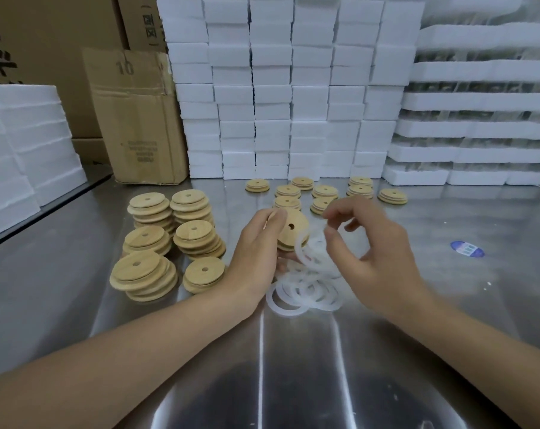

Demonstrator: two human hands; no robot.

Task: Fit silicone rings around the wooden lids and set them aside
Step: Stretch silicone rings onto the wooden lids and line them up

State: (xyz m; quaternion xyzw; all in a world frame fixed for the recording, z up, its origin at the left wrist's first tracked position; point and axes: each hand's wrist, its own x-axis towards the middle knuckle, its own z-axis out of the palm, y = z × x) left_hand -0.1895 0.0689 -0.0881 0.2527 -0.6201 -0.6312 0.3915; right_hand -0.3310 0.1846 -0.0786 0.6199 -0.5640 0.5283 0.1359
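Observation:
My left hand [256,243] grips a round wooden lid [295,227] with a small centre hole, held tilted above the steel table. My right hand [367,243] pinches a translucent white silicone ring [309,252] at its upper edge, and the ring hangs against the lid's right side. Below both hands lies a loose pile of silicone rings [302,292] on the table. Left of my hands stand several stacks of bare wooden lids [166,239]. Farther back, lids [324,191] lie spread out singly or in low stacks.
The steel table [293,366] carries a blue sticker [467,249] at the right. White foam blocks [293,88] are stacked along the back and at the left [24,150]. Cardboard boxes [138,119] stand at the back left.

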